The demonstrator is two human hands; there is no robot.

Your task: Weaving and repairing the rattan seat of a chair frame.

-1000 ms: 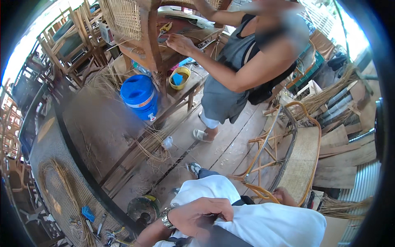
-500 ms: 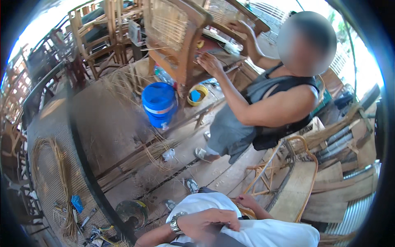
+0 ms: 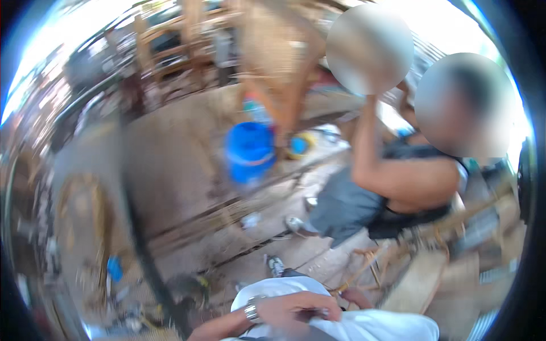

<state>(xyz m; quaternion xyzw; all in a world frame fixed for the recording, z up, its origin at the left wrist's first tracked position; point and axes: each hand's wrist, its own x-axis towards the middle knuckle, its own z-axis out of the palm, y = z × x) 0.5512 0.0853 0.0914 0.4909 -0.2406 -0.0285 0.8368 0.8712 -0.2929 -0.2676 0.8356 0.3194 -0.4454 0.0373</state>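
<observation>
Left grip (image 3: 297, 308) over one white garment (image 3: 381, 325); right grip (image 3: 356, 298) beside; can't tell either's closure.

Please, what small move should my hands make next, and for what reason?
Perhaps lift the left hand away from the white clothing, to have it ready: it lies bent over the cloth, while the right hand is low near the pale chair. Blur hides whether either holds anything.

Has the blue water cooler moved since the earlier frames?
No, not visibly. Despite the blur, the blue water cooler sits just left of the wooden chair leg, as before; the camera's view itself has shifted.
</observation>
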